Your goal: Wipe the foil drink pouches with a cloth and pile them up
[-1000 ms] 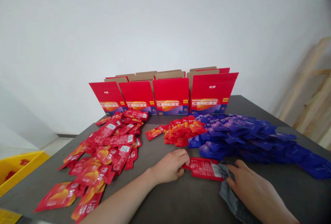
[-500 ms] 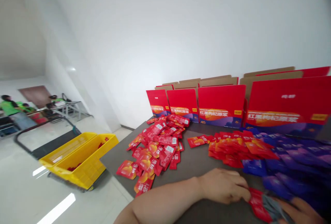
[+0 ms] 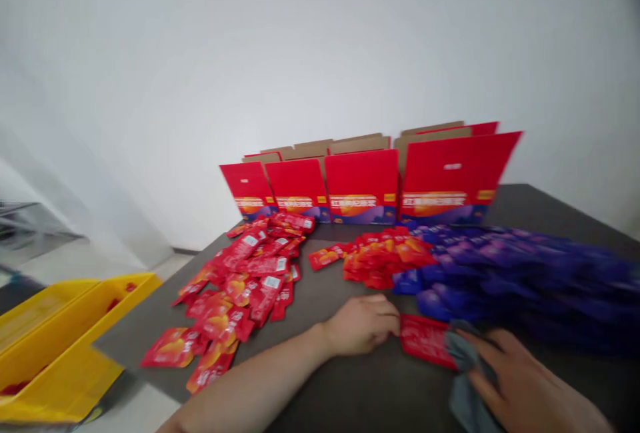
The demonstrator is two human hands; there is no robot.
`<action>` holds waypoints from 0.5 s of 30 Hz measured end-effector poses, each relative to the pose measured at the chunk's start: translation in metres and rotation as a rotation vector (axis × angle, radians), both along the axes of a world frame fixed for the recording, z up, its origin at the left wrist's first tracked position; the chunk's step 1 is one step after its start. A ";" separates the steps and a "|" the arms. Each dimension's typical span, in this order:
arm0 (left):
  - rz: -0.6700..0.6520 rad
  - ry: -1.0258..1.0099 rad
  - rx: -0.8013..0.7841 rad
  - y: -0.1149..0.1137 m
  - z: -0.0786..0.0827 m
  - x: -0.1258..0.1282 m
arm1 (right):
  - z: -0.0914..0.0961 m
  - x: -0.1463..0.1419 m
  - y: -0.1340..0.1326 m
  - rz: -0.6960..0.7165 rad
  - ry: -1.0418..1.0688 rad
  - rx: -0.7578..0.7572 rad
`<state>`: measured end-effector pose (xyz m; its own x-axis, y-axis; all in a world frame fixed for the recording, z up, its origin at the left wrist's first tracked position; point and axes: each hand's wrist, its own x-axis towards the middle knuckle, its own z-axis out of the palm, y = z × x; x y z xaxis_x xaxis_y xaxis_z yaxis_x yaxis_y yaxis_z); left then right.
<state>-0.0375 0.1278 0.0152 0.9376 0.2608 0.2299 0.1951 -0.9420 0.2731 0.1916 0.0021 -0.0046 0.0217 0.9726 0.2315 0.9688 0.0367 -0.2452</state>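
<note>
Between my hands, just above the dark table (image 3: 345, 393), is a red sachet (image 3: 427, 340) with its printed back showing. My left hand (image 3: 363, 324) pinches the sachet's left end, fingers closed. A grey cloth (image 3: 473, 370) is gripped in my right hand (image 3: 515, 376) and lies over the sachet's right end. Beyond my left wrist spreads a loose heap of red sachets (image 3: 260, 273). A tighter pile of red-orange sachets (image 3: 387, 253) lies past my hands, touching a large pile of blue-purple sachets (image 3: 490, 273) on the right.
Several open red cartons (image 3: 365, 176) stand in a row along the back of the table, near a white wall (image 3: 320, 53). Beside the table's left edge are yellow bins (image 3: 65, 366) with red sachets inside.
My view has swung right, so table things sit further left and more of the blue pile shows. The sachet stays between my hands, the cloth now plainer in my right hand.
</note>
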 end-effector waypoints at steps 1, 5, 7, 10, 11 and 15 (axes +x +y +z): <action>0.008 -0.017 -0.030 0.001 0.002 0.000 | 0.008 -0.003 -0.004 -0.027 -0.019 -0.065; 0.014 -0.034 -0.075 0.005 0.004 -0.002 | 0.033 -0.015 -0.004 -0.128 -0.057 -0.221; 0.011 -0.027 -0.079 0.004 0.004 -0.003 | 0.039 -0.011 -0.003 -0.187 -0.068 -0.237; 0.019 -0.030 -0.078 0.002 0.004 -0.002 | 0.044 -0.002 -0.006 -0.234 -0.078 -0.233; 0.021 -0.033 -0.077 0.002 0.003 -0.002 | 0.046 -0.002 -0.007 -0.231 -0.078 -0.227; 0.019 -0.056 -0.072 0.004 0.002 0.000 | 0.050 -0.024 0.000 -0.118 -0.016 -0.209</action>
